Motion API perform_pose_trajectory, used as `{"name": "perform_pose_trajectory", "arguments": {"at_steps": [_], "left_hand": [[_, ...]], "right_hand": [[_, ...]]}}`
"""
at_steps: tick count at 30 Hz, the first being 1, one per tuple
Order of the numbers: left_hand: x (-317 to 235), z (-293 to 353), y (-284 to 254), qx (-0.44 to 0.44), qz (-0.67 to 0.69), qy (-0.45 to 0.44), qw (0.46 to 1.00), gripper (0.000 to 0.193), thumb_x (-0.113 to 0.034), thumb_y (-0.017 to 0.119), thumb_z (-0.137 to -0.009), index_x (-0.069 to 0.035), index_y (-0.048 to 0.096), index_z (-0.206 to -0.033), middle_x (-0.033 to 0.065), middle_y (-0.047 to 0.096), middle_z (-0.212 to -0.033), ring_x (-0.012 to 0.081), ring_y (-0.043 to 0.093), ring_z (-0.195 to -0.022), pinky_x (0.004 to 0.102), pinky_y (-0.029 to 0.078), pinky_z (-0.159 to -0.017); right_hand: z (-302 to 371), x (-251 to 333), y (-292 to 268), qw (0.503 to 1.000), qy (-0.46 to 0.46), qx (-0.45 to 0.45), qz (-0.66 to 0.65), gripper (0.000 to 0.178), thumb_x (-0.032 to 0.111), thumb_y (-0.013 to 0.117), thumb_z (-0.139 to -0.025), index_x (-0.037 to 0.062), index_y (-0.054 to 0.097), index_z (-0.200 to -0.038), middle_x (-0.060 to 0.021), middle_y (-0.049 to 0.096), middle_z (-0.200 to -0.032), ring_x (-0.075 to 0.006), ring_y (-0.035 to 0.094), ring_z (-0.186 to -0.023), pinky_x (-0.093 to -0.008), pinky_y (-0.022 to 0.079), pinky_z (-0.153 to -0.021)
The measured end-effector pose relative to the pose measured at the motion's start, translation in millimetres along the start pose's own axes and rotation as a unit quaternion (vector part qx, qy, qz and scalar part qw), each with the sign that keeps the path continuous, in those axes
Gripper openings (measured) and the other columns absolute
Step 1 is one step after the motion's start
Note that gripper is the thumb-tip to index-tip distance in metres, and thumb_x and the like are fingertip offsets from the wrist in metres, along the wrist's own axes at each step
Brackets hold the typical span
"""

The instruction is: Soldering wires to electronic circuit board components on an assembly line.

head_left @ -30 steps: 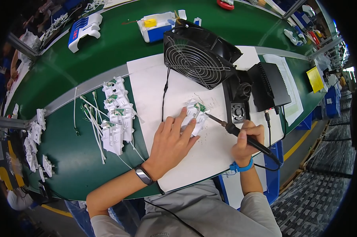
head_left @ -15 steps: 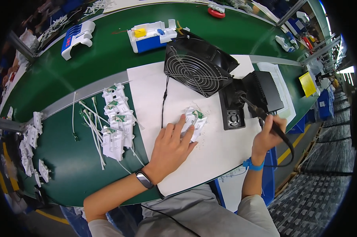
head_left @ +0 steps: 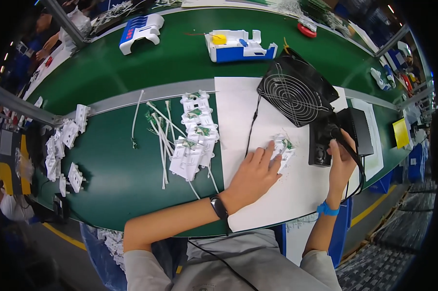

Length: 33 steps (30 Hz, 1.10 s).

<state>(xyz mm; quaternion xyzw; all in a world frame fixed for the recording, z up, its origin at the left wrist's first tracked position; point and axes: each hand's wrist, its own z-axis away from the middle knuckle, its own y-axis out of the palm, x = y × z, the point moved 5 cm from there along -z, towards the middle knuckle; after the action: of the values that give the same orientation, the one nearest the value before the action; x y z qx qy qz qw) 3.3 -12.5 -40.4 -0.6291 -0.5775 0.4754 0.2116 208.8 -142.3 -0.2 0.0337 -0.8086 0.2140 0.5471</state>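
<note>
My left hand [head_left: 254,178] lies with its fingers spread on a white plastic part [head_left: 283,154] that carries a small green circuit board [head_left: 287,143]. The part rests on a white sheet [head_left: 243,208]. In my right hand [head_left: 343,162] is a black soldering iron [head_left: 345,141], its front end at the holder of a black soldering stand [head_left: 319,151]. Its thick cable loops down beside the wrist. Whether the tip sits inside the holder is hidden. Several similar white parts with boards [head_left: 195,140] overlap in a column left of the sheet.
A black fan [head_left: 296,94] with a wire guard stands behind my hands, beside a black box [head_left: 357,131]. White cables [head_left: 163,150] with boards lie left of the parts. More white pieces [head_left: 56,150] sit far left. Beyond the metal rail are blue-and-white housings [head_left: 240,53].
The head view has shifted, so the bench appears farther right. My right hand has brought the soldering iron closer to the stand's holder. My left hand stays on the white part.
</note>
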Motion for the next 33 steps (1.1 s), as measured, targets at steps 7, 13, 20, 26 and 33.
{"name": "perform_pose_trajectory", "arguments": {"at_steps": [7,13,20,26,33], "left_hand": [[-8,-2,-21,0.013,-0.008,0.008,1.0,0.047,-0.026,0.073,-0.088,0.003,0.065,-0.124,0.0249,0.054,-0.14,0.0314,0.053,-0.107,0.0372,0.052,-0.091],[-14,22,-129,-0.061,-0.009,-0.053,0.997,0.047,-0.016,0.079,-0.079,0.003,0.068,-0.121,0.0259,0.055,-0.143,0.0336,0.059,-0.1,0.0379,0.053,-0.088],[46,122,-173,-0.161,-0.055,-0.273,0.947,0.042,-0.008,0.083,-0.078,-0.004,0.07,-0.118,0.0185,0.057,-0.145,0.0353,0.062,-0.105,0.0423,0.053,-0.092],[43,147,-147,-0.085,0.015,-0.3,0.95,0.06,-0.021,0.08,-0.087,-0.006,0.057,-0.14,0.0217,0.042,-0.157,0.0439,0.041,-0.143,0.0466,0.042,-0.113],[124,221,-275,-0.236,-0.218,-0.424,0.847,0.071,-0.026,0.083,-0.082,-0.004,0.052,-0.143,0.0251,0.043,-0.154,0.0471,0.039,-0.142,0.0547,0.034,-0.116]], "right_hand": [[59,-6,-4,1.0,0.004,-0.005,0.023,0.042,0.006,0.062,-0.101,0.0006,0.056,-0.143,0.0007,0.058,-0.078,-0.0051,0.051,-0.067,-0.0207,0.04,-0.061],[88,-7,-2,1.0,0.011,-0.022,0.009,0.034,0.005,0.056,-0.101,0.0011,0.063,-0.134,0.0009,0.053,-0.073,-0.0054,0.048,-0.066,-0.0216,0.037,-0.058],[98,15,10,0.999,0.012,0.019,-0.023,0.03,0.006,0.051,-0.103,-0.0002,0.068,-0.127,0.0035,0.047,-0.07,-0.0041,0.039,-0.062,-0.0231,0.029,-0.057],[148,91,89,0.963,-0.051,0.258,-0.054,0.025,0.004,0.06,-0.097,-0.0006,0.072,-0.119,0.0007,0.054,-0.069,-0.0059,0.044,-0.059,-0.0246,0.035,-0.054],[178,195,185,0.862,-0.201,0.457,-0.092,0.021,0.005,0.076,-0.086,0.0047,0.068,-0.106,-0.0073,0.06,-0.072,-0.0225,0.059,-0.061,-0.0347,0.048,-0.059]]}}
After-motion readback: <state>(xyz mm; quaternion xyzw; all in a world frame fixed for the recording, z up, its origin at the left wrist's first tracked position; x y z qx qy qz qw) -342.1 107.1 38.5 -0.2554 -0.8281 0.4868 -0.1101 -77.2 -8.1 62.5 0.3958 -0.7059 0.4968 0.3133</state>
